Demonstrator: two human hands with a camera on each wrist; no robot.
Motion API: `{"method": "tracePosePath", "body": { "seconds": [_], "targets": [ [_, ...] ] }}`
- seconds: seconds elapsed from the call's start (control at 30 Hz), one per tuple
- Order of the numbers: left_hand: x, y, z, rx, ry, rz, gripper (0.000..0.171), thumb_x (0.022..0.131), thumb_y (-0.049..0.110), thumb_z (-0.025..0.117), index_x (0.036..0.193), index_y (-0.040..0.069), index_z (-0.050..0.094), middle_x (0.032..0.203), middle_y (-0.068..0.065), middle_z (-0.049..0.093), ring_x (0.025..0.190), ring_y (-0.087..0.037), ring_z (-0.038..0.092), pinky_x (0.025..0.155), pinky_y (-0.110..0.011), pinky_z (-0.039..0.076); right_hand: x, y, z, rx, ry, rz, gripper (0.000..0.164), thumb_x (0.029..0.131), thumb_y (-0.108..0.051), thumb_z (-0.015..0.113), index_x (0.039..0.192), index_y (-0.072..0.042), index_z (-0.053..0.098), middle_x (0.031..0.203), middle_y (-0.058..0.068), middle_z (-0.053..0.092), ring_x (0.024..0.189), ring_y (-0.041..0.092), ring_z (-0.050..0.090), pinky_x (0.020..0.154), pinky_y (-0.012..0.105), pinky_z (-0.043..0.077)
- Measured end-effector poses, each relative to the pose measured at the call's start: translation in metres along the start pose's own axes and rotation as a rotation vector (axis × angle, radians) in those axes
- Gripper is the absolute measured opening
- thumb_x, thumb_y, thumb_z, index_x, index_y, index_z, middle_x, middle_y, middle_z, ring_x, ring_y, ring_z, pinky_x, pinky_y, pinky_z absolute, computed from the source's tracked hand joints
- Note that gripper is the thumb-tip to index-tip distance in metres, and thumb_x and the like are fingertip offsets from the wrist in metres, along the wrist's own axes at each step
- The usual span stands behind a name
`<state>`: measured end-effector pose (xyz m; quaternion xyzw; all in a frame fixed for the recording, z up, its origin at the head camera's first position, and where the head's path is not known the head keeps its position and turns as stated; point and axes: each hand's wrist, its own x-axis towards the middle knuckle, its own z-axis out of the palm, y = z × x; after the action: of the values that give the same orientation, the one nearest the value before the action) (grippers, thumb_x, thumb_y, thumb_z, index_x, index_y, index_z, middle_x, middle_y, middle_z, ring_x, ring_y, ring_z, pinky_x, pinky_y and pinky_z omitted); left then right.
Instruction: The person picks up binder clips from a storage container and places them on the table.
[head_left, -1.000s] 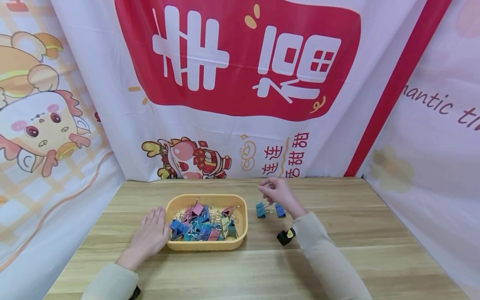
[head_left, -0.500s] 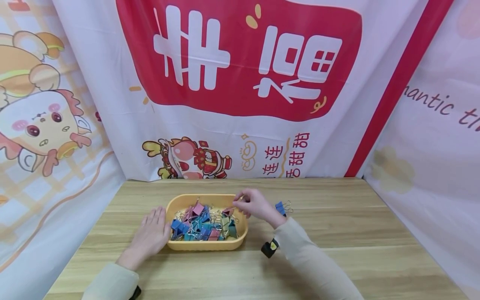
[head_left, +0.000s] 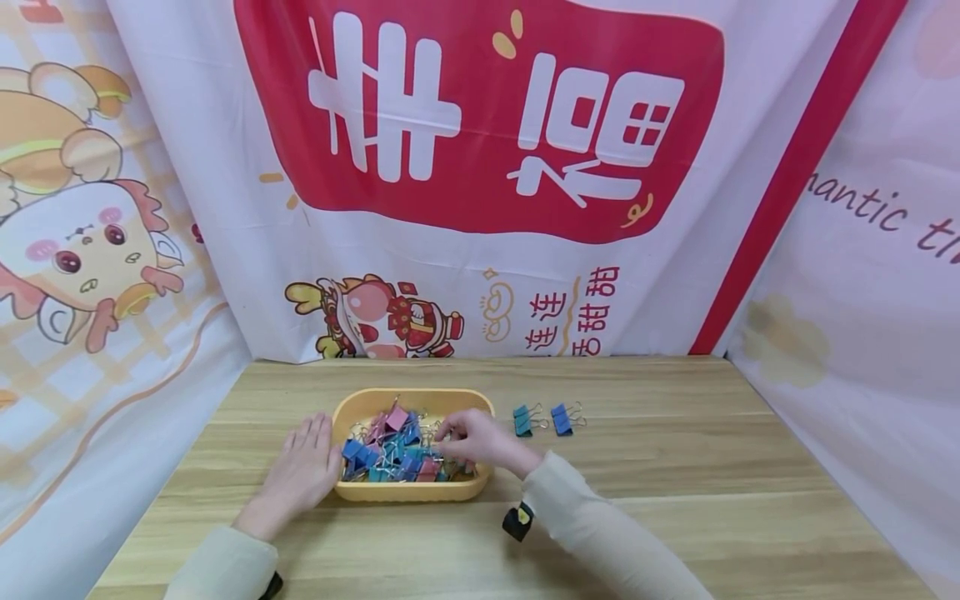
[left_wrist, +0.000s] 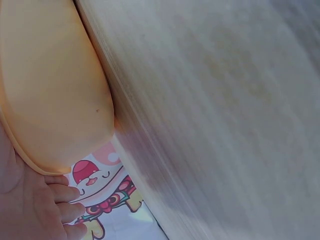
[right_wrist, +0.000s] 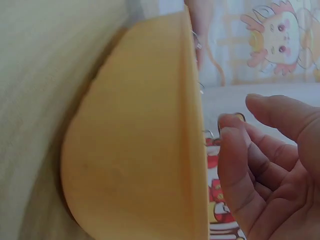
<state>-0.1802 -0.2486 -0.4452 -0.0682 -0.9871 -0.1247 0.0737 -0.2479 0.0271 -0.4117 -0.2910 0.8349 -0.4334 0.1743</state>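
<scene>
A yellow plastic bin [head_left: 412, 492] holds a heap of binder clips [head_left: 393, 442] in pink, blue, teal and other colours. My left hand [head_left: 303, 462] lies flat against the bin's left side, its fingers straight; the left wrist view shows the same hand [left_wrist: 35, 205] beside the bin wall. Over the right part of the bin is my right hand [head_left: 480, 437], fingers bent downward at the clips. The right wrist view shows a gap between the thumb and fingers of that hand [right_wrist: 272, 165], with nothing visibly held. The clips under it are partly hidden.
To the right of the bin, a teal binder clip [head_left: 522, 422] and a blue binder clip [head_left: 562, 420] lie side by side on the wooden table [head_left: 660, 467]. A printed cloth [head_left: 480, 250] hangs behind the table, with more cloth at both sides.
My right hand has moved left from above the two clips on the table, past the bin's right rim, to over the heap. My left hand has stayed put.
</scene>
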Motion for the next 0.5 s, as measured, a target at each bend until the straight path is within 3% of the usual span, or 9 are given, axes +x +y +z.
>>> {"method": "tracePosePath", "body": {
  "seconds": [0.17,0.5],
  "targets": [
    [0.0,0.0,0.0,-0.001,-0.004,-0.007,0.059,0.099,0.025,0.032,0.136,-0.018,0.019,0.142,-0.035,0.016,0.129,-0.051,0.014,0.105,-0.058,0.01,0.001,0.0,0.009,-0.049,-0.029,0.038,0.008,0.084,-0.013,0.068,0.09,-0.009,0.068,0.068,0.006,0.063,0.052,0.021,0.059,0.046,0.029,0.052],
    [-0.001,0.0,0.0,0.0,-0.004,-0.011,0.059,0.098,0.025,0.033,0.136,-0.018,0.019,0.142,-0.035,0.016,0.129,-0.051,0.014,0.105,-0.059,0.01,0.005,0.003,0.017,-0.217,-0.026,-0.001,0.014,0.082,-0.014,0.07,0.094,-0.006,0.071,0.072,-0.006,0.057,0.052,0.011,0.057,0.046,0.021,0.049]
  ]
}}
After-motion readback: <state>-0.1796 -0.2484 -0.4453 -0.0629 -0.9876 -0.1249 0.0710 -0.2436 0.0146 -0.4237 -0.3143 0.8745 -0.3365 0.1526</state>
